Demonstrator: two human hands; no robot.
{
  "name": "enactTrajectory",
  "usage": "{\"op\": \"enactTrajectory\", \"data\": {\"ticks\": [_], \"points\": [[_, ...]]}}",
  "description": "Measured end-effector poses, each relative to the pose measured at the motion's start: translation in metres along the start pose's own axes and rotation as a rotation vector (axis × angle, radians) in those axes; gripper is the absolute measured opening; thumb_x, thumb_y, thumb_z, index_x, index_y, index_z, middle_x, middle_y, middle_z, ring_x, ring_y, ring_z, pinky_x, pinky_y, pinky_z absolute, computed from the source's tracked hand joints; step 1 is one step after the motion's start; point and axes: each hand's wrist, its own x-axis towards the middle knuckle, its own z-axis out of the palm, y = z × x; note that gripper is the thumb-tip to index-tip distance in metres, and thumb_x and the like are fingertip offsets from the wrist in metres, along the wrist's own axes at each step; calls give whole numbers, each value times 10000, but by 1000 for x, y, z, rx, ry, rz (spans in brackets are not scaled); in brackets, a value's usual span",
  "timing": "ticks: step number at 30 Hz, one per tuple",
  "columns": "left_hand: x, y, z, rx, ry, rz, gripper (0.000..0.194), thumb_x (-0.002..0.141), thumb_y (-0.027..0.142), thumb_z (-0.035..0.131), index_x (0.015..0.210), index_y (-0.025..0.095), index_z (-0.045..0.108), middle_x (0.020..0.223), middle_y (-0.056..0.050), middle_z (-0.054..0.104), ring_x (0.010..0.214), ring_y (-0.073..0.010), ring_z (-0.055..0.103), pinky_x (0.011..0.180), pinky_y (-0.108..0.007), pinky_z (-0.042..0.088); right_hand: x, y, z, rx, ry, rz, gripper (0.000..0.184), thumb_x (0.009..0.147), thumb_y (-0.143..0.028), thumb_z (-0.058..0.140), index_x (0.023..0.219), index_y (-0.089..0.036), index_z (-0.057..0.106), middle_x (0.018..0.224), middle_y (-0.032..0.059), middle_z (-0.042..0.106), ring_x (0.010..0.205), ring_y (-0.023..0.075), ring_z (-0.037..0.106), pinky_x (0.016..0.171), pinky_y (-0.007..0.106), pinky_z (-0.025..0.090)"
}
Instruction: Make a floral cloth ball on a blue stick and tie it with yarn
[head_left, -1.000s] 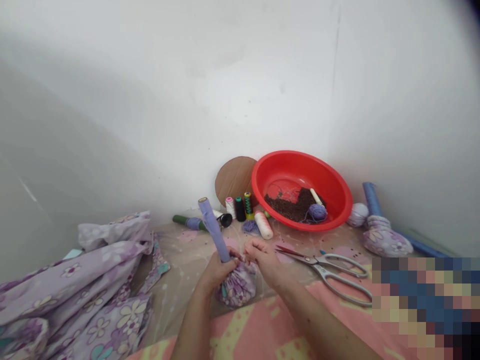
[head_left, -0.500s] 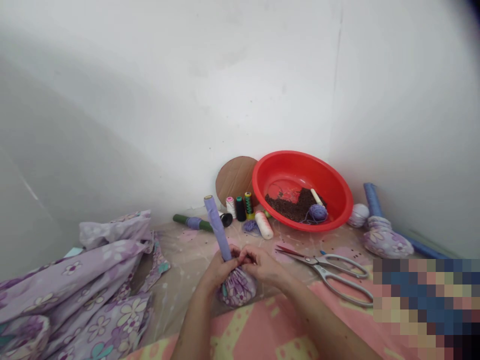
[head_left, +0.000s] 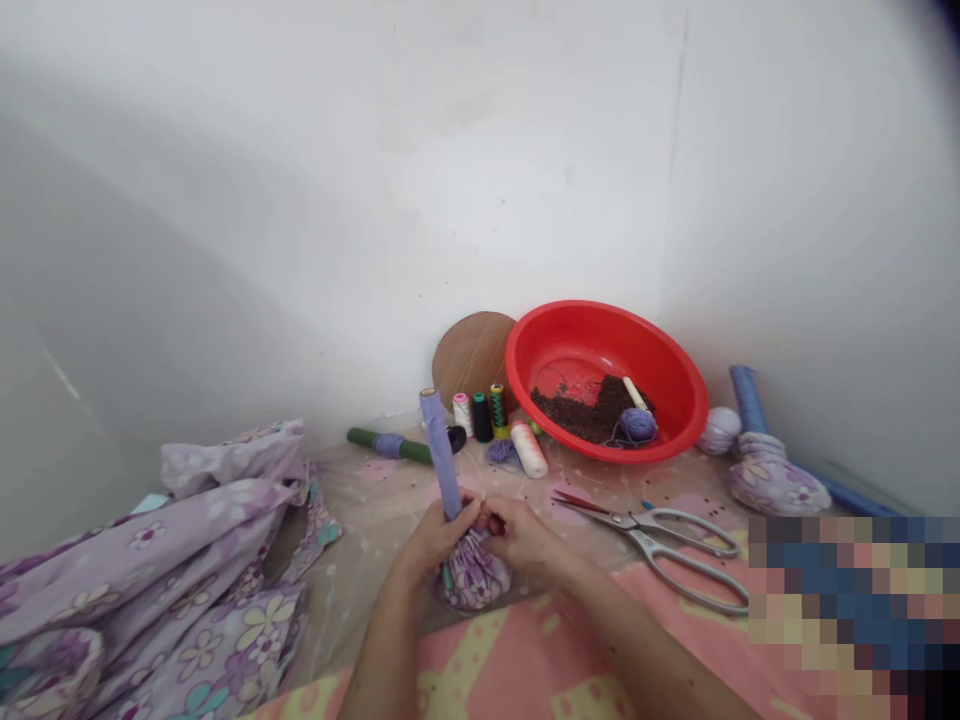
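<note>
My left hand (head_left: 441, 535) grips a slim lilac fabric-covered tube (head_left: 441, 450) near its lower end, and the tube stands slightly tilted. Below the hands sits a gathered bundle of lilac floral cloth (head_left: 472, 575), with the tube rising from its neck. My right hand (head_left: 517, 532) pinches at that neck, right beside my left hand. Its fingertips partly hide the join. Any fine thread there is too small to tell.
A red plastic basin (head_left: 606, 345) holds dark brown material and a purple yarn ball. Several thread spools stand beside it. Steel scissors (head_left: 649, 540) lie to the right of my hands. Floral cloth (head_left: 150, 570) is heaped at left, and a similar bundle (head_left: 769, 475) lies at right.
The lilac tube has swung from leaning left to nearly upright. My hands have drawn closer together at the bundle's neck.
</note>
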Motion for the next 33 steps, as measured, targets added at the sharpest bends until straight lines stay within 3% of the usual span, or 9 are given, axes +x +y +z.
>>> {"op": "enactTrajectory", "data": {"ticks": [5,8,12,16,20,23,26,30,33], "points": [[-1,-6,-4,-8,-21,23,488,770,501,345,945,118,591,903,-86,626,858,-198,539,790,-286,392,-1,3,4,-69,26,-12,237,562,-25,471,746,-156,541,613,-41,470,548,83,398,489,176,303],[-2,0,-4,-5,-13,26,507,801,487,277,1035,139,563,998,-77,610,943,-194,518,863,-292,356,1,-3,3,-87,18,-104,287,616,-51,494,870,-160,570,775,8,556,682,119,481,603,206,364],[-3,5,-1,-6,-9,-35,494,813,470,264,1099,165,527,1123,-68,550,1061,-186,456,934,-299,299,7,-8,5,-193,10,-120,118,690,-137,511,732,-146,621,722,29,585,692,137,519,639,221,369],[-4,11,-1,9,-16,-48,501,805,483,267,1073,163,545,1137,-81,535,1071,-187,447,938,-298,295,10,-4,12,-258,41,-11,131,704,-236,533,681,-164,641,659,11,602,613,122,522,550,204,337],[-9,19,-16,152,101,-32,479,801,471,268,958,148,585,1000,-75,590,959,-181,501,852,-274,353,9,-2,14,-388,83,35,177,691,-312,548,627,-170,634,565,-18,565,534,97,467,487,203,257],[-19,19,-34,389,220,-127,442,756,489,346,711,132,603,681,-30,598,686,-161,531,641,-246,396,8,-3,13,-398,105,39,206,686,-329,548,589,-161,617,529,-28,536,514,84,436,469,204,223],[-35,13,-43,550,140,-279,431,672,524,440,540,131,556,468,19,489,492,-118,453,476,-212,320,9,-2,13,-384,111,61,226,680,-351,549,580,-158,609,513,-32,516,505,83,416,462,204,212],[-51,8,-30,617,35,-366,356,574,492,544,540,138,566,449,45,456,453,-90,396,425,-193,230,9,-1,13,-363,110,75,228,672,-351,556,568,-153,600,510,-33,502,510,84,410,460,199,217],[-54,8,-14,631,47,-396,251,551,392,576,562,142,569,471,45,487,463,-94,411,437,-195,234,9,-3,12,-367,103,89,220,671,-344,558,575,-152,604,515,-31,507,512,83,414,464,197,222]]}}
